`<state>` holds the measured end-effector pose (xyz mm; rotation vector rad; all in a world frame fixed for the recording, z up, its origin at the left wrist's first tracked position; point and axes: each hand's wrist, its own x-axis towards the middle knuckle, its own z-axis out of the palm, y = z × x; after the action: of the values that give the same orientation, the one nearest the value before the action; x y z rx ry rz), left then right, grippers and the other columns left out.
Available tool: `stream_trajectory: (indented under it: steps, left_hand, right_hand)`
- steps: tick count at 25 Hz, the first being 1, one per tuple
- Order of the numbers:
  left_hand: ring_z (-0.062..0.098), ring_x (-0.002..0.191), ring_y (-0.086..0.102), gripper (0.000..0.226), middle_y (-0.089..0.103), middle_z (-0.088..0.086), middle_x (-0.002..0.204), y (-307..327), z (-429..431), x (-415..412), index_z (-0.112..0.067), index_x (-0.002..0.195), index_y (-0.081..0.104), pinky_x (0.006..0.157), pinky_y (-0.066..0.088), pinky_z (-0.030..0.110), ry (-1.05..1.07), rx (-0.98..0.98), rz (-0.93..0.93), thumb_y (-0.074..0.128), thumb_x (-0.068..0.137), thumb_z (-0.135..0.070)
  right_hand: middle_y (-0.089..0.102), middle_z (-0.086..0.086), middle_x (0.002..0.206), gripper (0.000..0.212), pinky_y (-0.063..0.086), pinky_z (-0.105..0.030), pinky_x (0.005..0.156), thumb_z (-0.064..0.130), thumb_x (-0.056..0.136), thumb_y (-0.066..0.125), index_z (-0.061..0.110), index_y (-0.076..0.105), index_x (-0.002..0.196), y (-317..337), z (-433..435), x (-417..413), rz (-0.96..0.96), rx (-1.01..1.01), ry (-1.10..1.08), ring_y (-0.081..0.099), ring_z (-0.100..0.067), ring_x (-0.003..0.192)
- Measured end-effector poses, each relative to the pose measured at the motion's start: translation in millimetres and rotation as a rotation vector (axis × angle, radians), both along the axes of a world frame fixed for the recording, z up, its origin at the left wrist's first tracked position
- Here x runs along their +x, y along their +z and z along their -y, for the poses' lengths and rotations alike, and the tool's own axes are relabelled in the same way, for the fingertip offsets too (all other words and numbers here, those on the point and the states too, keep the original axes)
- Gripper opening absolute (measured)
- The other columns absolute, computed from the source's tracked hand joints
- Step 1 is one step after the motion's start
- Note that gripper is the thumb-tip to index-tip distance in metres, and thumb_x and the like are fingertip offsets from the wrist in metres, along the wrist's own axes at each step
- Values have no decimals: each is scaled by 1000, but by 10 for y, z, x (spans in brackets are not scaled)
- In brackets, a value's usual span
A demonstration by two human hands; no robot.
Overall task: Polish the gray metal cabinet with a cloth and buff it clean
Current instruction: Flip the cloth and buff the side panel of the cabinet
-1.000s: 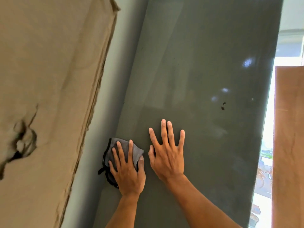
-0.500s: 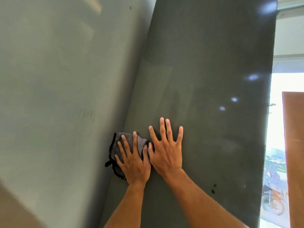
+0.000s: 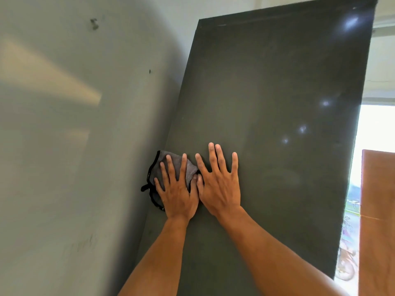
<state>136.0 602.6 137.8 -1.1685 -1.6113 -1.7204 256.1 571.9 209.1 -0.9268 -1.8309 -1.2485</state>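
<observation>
Pressing crumpled gray cloth with black edging (image 3: 190, 170) onto tall dark gray metal cabinet side (image 3: 277, 92), near its left edge, under left hand (image 3: 177, 193), fingers straight, spread, not clenched. Bracing with right hand (image 3: 220, 189) flat on bare metal just beside, fingers splayed, thumbs touching. Pale wall (image 3: 85, 146) at left; brown wooden panel (image 3: 378, 210) at right.

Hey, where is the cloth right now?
In the head view, the gray cloth is pressed under the left hand at the left edge of the cabinet, beside the wall; the right hand lies just right of it.
</observation>
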Motion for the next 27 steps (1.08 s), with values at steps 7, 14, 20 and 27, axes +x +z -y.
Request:
stream_trajectory:
  steps: [7,14,20,27]
  left_hand:
    - [24,159,-9,66,-10,0,172,1670,27,-205,-44,162,1,124,6,63,-33,-12,-35,12,100,-66]
    - [23,158,-13,67,-15,-1,172,2988,47,-253,-46,161,-3,125,0,61,-65,-20,-123,16,101,-66]
    - [21,156,-22,67,-23,-3,170,3971,130,-75,-48,160,-9,124,-8,60,-155,-38,-147,15,100,-64]
    - [23,156,-23,67,-24,-2,169,4300,277,515,-47,160,-10,122,-12,59,-165,-17,-273,13,100,-66]
  right_hand:
    - [7,-18,169,59,4,-63,122,44,103,36,27,28,159,1790,101,-29,-9,-36,-73,4,-33,157]
    - [-2,-17,169,59,-1,-62,123,42,105,27,28,17,161,3016,261,-152,-13,-89,-121,-7,-32,157]
    - [-3,-16,170,59,0,-60,123,32,106,26,24,10,163,3580,401,40,-37,-100,-208,-5,-32,157]
    - [0,-16,170,63,8,-57,124,23,103,29,21,9,163,3819,551,663,-98,-83,-285,-2,-32,157]
